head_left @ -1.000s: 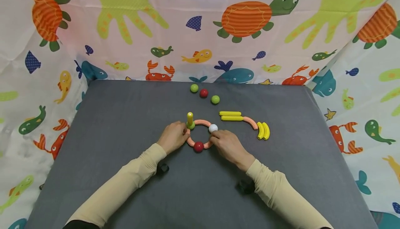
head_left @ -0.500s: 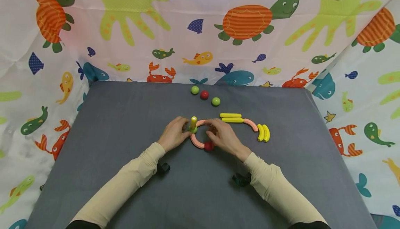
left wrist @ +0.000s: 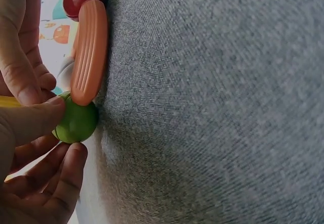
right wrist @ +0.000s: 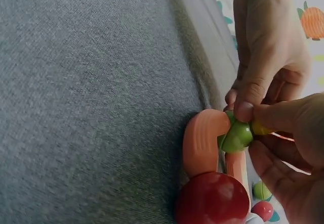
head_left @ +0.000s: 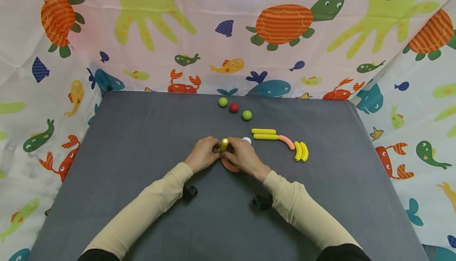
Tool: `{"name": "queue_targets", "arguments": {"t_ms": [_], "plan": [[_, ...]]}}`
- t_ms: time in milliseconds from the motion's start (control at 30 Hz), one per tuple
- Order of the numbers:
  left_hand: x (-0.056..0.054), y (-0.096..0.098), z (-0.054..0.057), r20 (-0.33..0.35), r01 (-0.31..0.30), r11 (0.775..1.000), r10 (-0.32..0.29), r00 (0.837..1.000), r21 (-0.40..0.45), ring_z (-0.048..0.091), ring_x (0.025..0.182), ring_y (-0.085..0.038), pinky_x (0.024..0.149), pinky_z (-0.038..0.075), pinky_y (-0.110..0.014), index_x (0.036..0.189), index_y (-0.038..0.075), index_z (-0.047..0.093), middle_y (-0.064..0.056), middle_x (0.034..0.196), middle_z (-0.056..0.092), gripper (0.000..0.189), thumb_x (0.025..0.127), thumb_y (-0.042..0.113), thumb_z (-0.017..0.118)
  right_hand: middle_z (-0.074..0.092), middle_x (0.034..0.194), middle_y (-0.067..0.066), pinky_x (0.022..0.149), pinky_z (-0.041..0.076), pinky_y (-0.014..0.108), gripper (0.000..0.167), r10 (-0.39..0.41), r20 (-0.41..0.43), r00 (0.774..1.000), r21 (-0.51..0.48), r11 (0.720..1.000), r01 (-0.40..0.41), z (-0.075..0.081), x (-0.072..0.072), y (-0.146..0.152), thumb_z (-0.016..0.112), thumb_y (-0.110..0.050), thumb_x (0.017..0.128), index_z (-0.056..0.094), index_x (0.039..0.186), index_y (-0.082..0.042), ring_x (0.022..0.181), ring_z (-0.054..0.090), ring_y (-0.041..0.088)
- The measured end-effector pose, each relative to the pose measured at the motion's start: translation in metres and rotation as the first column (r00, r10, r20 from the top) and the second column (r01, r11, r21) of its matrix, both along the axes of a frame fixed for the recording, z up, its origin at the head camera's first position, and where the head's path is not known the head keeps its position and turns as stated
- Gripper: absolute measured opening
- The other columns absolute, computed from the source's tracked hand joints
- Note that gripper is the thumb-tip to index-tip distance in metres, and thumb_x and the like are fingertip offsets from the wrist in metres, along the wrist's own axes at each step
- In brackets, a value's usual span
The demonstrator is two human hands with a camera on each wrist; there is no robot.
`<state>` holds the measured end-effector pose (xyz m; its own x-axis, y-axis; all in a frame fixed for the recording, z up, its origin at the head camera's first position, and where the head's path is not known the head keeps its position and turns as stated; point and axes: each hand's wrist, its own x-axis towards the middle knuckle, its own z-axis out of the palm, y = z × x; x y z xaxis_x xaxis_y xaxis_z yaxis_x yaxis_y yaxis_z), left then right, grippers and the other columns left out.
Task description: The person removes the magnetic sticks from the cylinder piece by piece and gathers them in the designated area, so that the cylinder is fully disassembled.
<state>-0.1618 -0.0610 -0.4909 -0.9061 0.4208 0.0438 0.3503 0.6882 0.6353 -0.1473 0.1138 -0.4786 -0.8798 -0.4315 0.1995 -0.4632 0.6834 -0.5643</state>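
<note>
Near the middle of the grey table, my left hand (head_left: 204,154) pinches a green ball (left wrist: 76,120) between thumb and fingers. My right hand (head_left: 246,154) meets it from the other side and pinches a short yellow stick (head_left: 224,144), which stands up from the green ball. A salmon curved piece (left wrist: 90,52) joins the green ball and leads to a large red ball (right wrist: 212,198). These belong to a ring of curved pieces and balls, including a white ball (head_left: 247,139) partly behind my right hand. Much of the ring is hidden by that hand.
Two green balls and a red ball (head_left: 234,108) lie near the table's back edge. To the right are yellow straight sticks (head_left: 264,137), a salmon curved piece (head_left: 286,142) and yellow curved pieces (head_left: 301,151). A patterned cloth (head_left: 199,23) hangs behind the table (head_left: 142,122).
My right hand left the ring's right side and moved left to the yellow stick. My left hand shifted slightly right, staying at the green ball. The ring moved a little right.
</note>
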Motion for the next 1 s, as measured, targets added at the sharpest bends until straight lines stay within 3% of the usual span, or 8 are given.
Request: {"name": "queue_targets", "arguments": {"t_ms": [200, 433, 600, 700, 800, 1000], "plan": [[0.001, 0.000, 0.003, -0.007, 0.001, 1.000, -0.001, 1.000, -0.030, 0.053, 0.070, -0.015, 0.066, 0.044, -0.030, 0.095, 0.006, 0.069, -0.008, 0.083, 0.061, 0.012, 0.086, 0.011, 0.074, 0.070, 0.086, 0.007, 0.069, 0.054, 0.034, 0.013, 0.013, -0.106, 0.994, 0.020, 1.000, -0.011, 0.001, 0.002, -0.002, 0.074, -0.014, 0.086, 0.066, 0.094, -0.008, 0.076, 0.066, 0.019], [0.002, -0.002, 0.003, -0.029, -0.001, 0.999, 0.000, 1.000, -0.033, 0.052, 0.069, -0.015, 0.064, 0.043, -0.029, 0.094, 0.005, 0.070, -0.008, 0.081, 0.061, 0.013, 0.085, 0.014, 0.075, 0.068, 0.090, 0.008, 0.070, 0.055, 0.033, 0.010, 0.026, -0.046, 0.999, -0.021, 0.999, -0.027, 0.010, 0.001, 0.001, 0.069, -0.013, 0.091, 0.065, 0.099, -0.009, 0.079, 0.068, 0.020], [0.003, 0.001, 0.006, -0.010, 0.011, 0.999, -0.011, 1.000, -0.037, 0.052, 0.072, -0.015, 0.066, 0.044, -0.029, 0.098, 0.006, 0.071, -0.008, 0.087, 0.063, 0.017, 0.087, 0.018, 0.074, 0.063, 0.095, 0.008, 0.073, 0.055, 0.033, 0.012, -0.045, -0.038, 0.998, -0.024, 0.999, 0.044, 0.015, -0.002, 0.037, 0.065, -0.013, 0.092, 0.066, 0.102, -0.006, 0.084, 0.065, 0.021], [0.004, 0.001, 0.007, 0.001, -0.005, 0.999, 0.005, 1.000, -0.044, 0.052, 0.074, -0.015, 0.068, 0.044, -0.029, 0.098, 0.006, 0.070, -0.008, 0.088, 0.062, 0.017, 0.087, 0.019, 0.074, 0.062, 0.094, 0.010, 0.070, 0.054, 0.035, 0.018, -0.114, -0.096, 0.989, 0.049, 0.992, 0.120, 0.016, -0.006, 0.068, 0.067, -0.012, 0.090, 0.064, 0.107, -0.005, 0.080, 0.062, 0.022], [0.004, 0.001, 0.007, 0.014, -0.021, 0.999, 0.022, 1.000, -0.048, 0.052, 0.074, -0.015, 0.068, 0.044, -0.030, 0.098, 0.007, 0.070, -0.007, 0.088, 0.061, 0.017, 0.087, 0.019, 0.075, 0.064, 0.093, 0.011, 0.069, 0.054, 0.038, 0.025, -0.134, -0.200, 0.971, 0.172, 0.970, 0.169, 0.012, -0.009, 0.097, 0.071, -0.009, 0.086, 0.065, 0.110, -0.004, 0.077, 0.062, 0.024], [0.005, 0.001, 0.005, 0.031, -0.027, 0.998, 0.029, 0.999, -0.056, 0.053, 0.075, -0.016, 0.070, 0.045, -0.031, 0.100, 0.007, 0.070, -0.007, 0.090, 0.062, 0.018, 0.087, 0.019, 0.074, 0.062, 0.085, 0.011, 0.064, 0.051, 0.039, 0.015, -0.049, -0.336, 0.941, 0.382, 0.906, 0.183, -0.002, -0.009, 0.125, 0.070, -0.005, 0.086, 0.072, 0.101, -0.007, 0.071, 0.058, 0.026]]}}
